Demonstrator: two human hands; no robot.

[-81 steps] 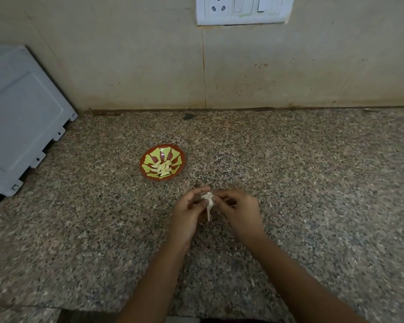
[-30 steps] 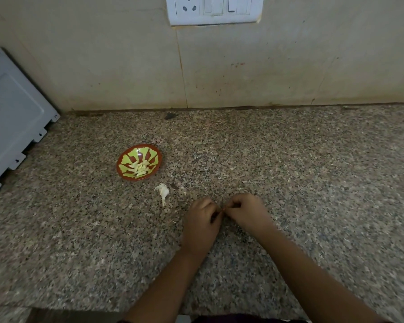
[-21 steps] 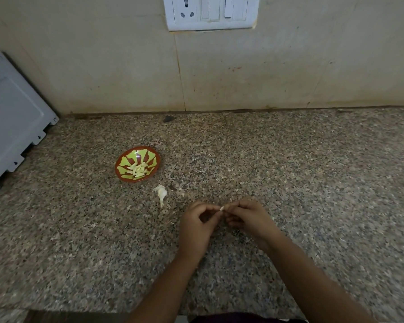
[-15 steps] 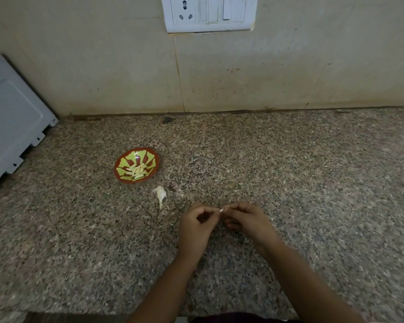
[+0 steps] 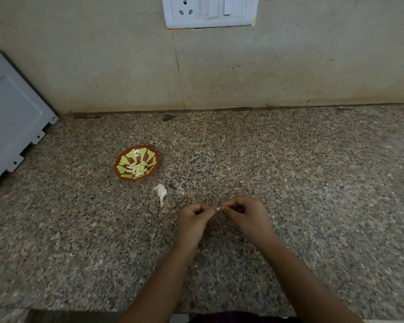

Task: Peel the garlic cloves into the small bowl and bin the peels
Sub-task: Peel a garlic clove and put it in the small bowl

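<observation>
The small bowl (image 5: 118,159) sits on the desk (image 5: 313,183) with peeled cloves (image 5: 137,169) heaped inside it. Just right of the bowl and nearer the person lies a pale scrap of garlic (image 5: 161,191), stalk and skin, apart from the rim. Further right of the bowl and nearer again, the left hand (image 5: 193,220) and the right hand (image 5: 245,216) meet, their fingers (image 5: 209,209) curled and pinching a tiny white clove (image 5: 218,208) between the tips. The clove is so small that a slipping nail could flick it onto the speckled desk, where it would be hard to spot. Flakes of skin could scatter there too, or drift into the bowl. No bin shows, so peels may be left behind.
</observation>
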